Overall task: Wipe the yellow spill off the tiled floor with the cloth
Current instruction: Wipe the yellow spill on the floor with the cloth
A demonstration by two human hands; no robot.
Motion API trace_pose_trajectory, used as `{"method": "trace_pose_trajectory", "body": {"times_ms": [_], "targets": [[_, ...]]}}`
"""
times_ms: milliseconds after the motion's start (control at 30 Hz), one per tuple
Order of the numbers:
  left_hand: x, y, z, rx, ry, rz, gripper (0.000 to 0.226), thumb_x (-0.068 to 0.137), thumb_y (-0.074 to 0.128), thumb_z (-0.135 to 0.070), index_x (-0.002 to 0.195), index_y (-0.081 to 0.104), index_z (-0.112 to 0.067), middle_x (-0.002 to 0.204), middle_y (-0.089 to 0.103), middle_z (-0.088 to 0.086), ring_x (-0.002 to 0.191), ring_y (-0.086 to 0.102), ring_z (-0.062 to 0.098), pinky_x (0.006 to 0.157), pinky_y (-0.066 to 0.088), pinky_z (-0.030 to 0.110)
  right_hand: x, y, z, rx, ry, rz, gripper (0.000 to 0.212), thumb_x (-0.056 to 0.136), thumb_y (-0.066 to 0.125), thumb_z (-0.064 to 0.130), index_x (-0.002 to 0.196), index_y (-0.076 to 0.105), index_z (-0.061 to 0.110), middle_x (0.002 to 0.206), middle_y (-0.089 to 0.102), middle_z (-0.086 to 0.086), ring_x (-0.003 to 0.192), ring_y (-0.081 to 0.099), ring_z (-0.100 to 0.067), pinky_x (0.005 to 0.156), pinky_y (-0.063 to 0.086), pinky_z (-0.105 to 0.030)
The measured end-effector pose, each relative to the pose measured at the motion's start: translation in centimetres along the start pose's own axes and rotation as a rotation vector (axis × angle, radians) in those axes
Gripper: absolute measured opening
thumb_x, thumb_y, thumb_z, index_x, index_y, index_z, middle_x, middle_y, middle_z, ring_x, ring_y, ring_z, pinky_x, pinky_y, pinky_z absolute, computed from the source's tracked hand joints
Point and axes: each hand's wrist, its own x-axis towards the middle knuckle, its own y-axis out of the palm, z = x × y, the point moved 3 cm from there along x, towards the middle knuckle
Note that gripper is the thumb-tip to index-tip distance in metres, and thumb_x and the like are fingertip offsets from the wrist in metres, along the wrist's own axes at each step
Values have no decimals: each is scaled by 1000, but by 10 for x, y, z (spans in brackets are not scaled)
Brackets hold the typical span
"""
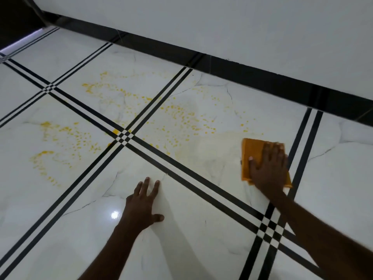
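Observation:
An orange-yellow folded cloth point(251, 152) lies flat on the white tiled floor point(201, 229) at the right. My right hand point(268, 166) presses on it with straight, spread fingers and covers most of it. Yellow spill droplets point(181, 116) are scattered over three tiles to the left and beyond the cloth, with thicker patches at the far left point(46, 154) and upper middle point(88, 86). A pale smeared film point(212, 146) sits just left of the cloth. My left hand point(144, 205) rests flat on a near tile, fingers spread, holding nothing.
Black double stripes point(125, 136) cross the glossy tiles. A black skirting board point(222, 65) runs along the foot of the white wall point(242, 27) beyond the spill. A dark opening point(16, 21) lies at the far left corner. A light glare point(114, 214) shines beside my left wrist.

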Motion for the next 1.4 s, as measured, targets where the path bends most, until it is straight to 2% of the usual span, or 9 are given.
{"method": "trace_pose_trajectory", "body": {"times_ms": [133,367,533,633,733,900,1000,1167,1400], "targets": [[4,-12,-6,-62,-25,55,122,77,77,-58,162,-5,-30,170,-8,4,157,2,30,119,32,51,-49,1,77,100,217,-22,86,91,36,50,160,22,0,163,23,-33,153,19,-48,126,13,-58],[3,-9,-4,-19,-15,44,115,84,69,-61,162,-9,-29,170,-12,4,157,-1,28,118,32,44,-41,35,181,107,-584,75,81,93,43,55,158,35,8,165,30,-21,156,21,-38,122,25,-57],[7,-5,1,-50,0,39,117,80,73,-59,162,-5,-29,170,-10,2,157,3,28,119,35,45,24,14,40,89,-7,-54,79,96,34,54,155,34,0,158,38,-29,150,30,-45,123,21,-59],[20,-25,9,-174,-4,107,103,80,76,-56,161,20,-26,167,17,2,150,27,22,119,35,37,-39,1,38,78,263,-67,81,97,36,51,158,27,-1,161,30,-32,152,23,-48,124,16,-59],[34,-49,32,-126,-7,21,100,81,74,-57,160,24,-24,162,29,3,146,32,21,117,35,37,-94,16,122,78,14,-2,83,93,41,50,158,29,1,164,27,-29,154,19,-45,126,13,-58],[40,-47,100,46,-172,23,134,69,80,-64,162,-6,-19,169,-5,15,156,2,35,119,27,53,-65,54,249,80,-833,134,81,94,41,58,158,34,8,164,34,-21,154,27,-39,124,23,-55],[39,-30,123,-43,-186,19,138,66,82,-64,161,-10,-26,170,-9,10,156,0,36,116,33,57,25,62,241,64,-665,72,76,99,34,57,150,47,1,153,47,-27,143,44,-45,119,32,-55],[37,-31,118,-58,-158,11,133,72,81,-58,161,-9,-19,169,-10,15,155,0,41,116,33,56,24,42,197,-59,-384,119,84,96,28,57,154,37,-3,156,38,-34,148,33,-48,118,31,-61],[30,-34,115,-87,-174,20,133,74,77,-62,160,-13,-16,167,-17,20,154,-8,44,120,23,57,-83,39,246,-164,-942,320,81,102,23,60,163,14,7,167,21,-24,155,21,-43,122,19,-54]]}}
